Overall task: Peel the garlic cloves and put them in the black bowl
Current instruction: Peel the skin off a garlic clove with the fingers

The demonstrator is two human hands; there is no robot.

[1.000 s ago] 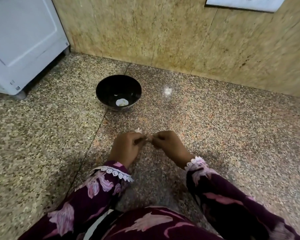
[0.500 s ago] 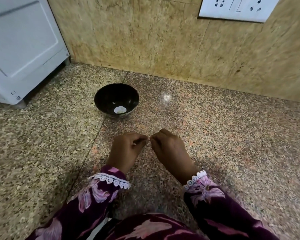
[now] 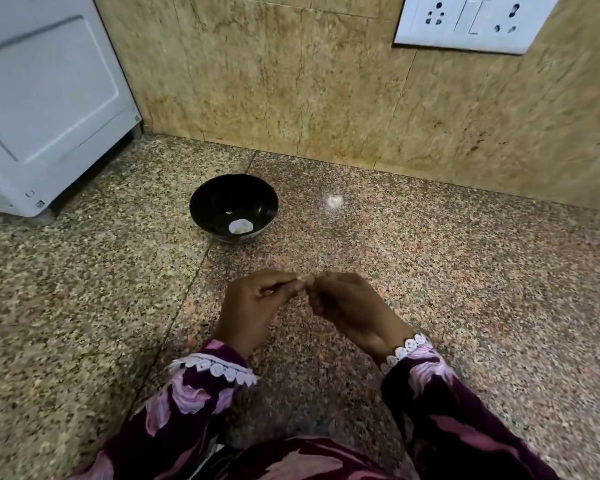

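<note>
Left hand (image 3: pixel 253 299) and right hand (image 3: pixel 347 306) are pinching one clove (image 3: pixel 302 281) in a grasping grip; bowl (image 3: pixel 201 206) is sitting at 11 o'clock.

I see a white appliance (image 3: pixel 45 98) far left of the grip, a switchboard (image 3: pixel 471 22) beyond, right.

Glossy black bowl (image 3: pixel 201 206) sits on polished speckled granite counter (image 3: pixel 430 271), veined stone wall (image 3: pixel 291 81) behind, lace-trimmed cloth sleeves (image 3: pixel 201 386).
</note>
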